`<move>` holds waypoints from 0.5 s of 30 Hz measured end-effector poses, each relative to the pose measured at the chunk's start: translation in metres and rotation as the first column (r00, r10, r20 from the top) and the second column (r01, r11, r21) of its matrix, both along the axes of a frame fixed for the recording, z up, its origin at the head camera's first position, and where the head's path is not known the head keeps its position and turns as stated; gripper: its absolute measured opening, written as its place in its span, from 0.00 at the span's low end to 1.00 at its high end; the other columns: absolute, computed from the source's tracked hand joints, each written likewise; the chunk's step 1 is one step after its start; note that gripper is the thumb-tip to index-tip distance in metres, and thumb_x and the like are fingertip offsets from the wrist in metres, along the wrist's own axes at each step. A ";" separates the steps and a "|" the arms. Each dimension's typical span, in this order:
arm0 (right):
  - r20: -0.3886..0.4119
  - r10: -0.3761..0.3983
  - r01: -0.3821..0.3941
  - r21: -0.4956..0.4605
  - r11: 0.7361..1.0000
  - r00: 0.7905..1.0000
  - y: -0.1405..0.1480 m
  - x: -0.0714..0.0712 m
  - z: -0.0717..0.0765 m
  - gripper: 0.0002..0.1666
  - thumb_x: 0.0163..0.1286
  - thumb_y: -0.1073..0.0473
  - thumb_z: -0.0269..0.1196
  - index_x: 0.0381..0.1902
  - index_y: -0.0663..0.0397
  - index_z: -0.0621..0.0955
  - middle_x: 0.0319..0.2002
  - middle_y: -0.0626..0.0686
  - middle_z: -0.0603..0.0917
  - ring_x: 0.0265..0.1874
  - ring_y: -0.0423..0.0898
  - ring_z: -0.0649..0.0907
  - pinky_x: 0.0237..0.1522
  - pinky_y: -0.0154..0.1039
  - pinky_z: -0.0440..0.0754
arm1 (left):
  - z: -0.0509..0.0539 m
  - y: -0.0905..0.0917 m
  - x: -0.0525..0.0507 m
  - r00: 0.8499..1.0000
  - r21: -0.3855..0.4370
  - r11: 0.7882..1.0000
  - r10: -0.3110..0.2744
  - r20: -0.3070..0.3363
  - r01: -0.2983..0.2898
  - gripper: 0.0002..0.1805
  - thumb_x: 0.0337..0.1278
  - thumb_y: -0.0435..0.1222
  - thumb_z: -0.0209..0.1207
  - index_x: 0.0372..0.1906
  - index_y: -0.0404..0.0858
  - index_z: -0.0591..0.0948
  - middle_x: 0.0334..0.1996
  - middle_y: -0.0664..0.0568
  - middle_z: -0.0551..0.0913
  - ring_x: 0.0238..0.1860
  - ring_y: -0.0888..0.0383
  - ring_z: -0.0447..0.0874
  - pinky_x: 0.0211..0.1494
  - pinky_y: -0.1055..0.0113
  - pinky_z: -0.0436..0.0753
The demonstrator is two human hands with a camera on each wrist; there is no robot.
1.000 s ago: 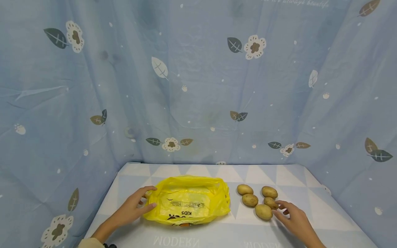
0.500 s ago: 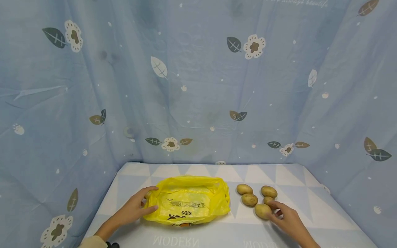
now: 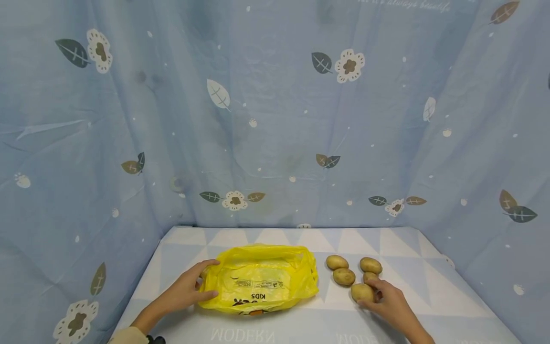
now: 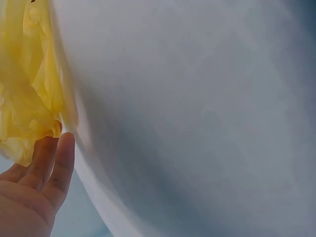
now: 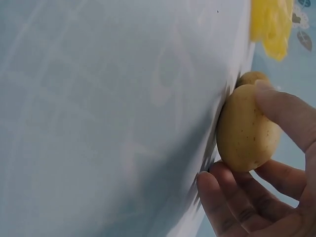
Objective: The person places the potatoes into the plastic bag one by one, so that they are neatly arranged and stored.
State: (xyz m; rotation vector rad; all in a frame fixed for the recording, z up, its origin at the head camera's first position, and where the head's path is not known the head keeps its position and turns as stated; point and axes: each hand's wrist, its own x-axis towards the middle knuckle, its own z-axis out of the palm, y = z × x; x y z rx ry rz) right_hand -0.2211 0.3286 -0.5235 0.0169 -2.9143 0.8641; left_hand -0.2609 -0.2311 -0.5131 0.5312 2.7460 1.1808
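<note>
A yellow plastic bag (image 3: 258,282) with dark lettering lies on the table, its mouth spread. My left hand (image 3: 185,289) touches the bag's left edge, fingers fairly straight; in the left wrist view the fingertips of that hand (image 4: 37,187) meet the crumpled bag (image 4: 27,94). To the bag's right, my right hand (image 3: 393,306) has thumb and fingers around the nearest potato (image 3: 362,293). The right wrist view shows this potato (image 5: 247,129) between the thumb and fingers of the hand (image 5: 276,197). Behind it are several more potatoes, among them one (image 3: 344,277) closer to the bag.
A table (image 3: 326,325) covered with a triangle-patterned cloth carries everything. Blue curtains (image 3: 275,119) printed with leaves and flowers hang behind and on both sides. A dark band (image 3: 155,339) is at the left wrist.
My right hand has moved left and closed round the nearest potato. The left hand has stayed at the bag's edge, its fingers nearly unmoved.
</note>
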 end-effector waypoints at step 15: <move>-0.033 0.002 -0.001 0.022 1.000 0.999 -0.005 0.000 0.002 0.39 0.43 0.49 0.86 0.53 0.58 0.85 0.40 0.46 0.86 0.34 0.40 0.80 0.35 0.38 0.78 | -0.003 0.000 -0.004 0.999 -0.004 1.000 -0.003 0.032 0.003 0.45 0.52 0.50 0.76 0.74 0.46 0.69 0.71 0.44 0.71 0.47 0.53 0.74 0.41 0.64 0.76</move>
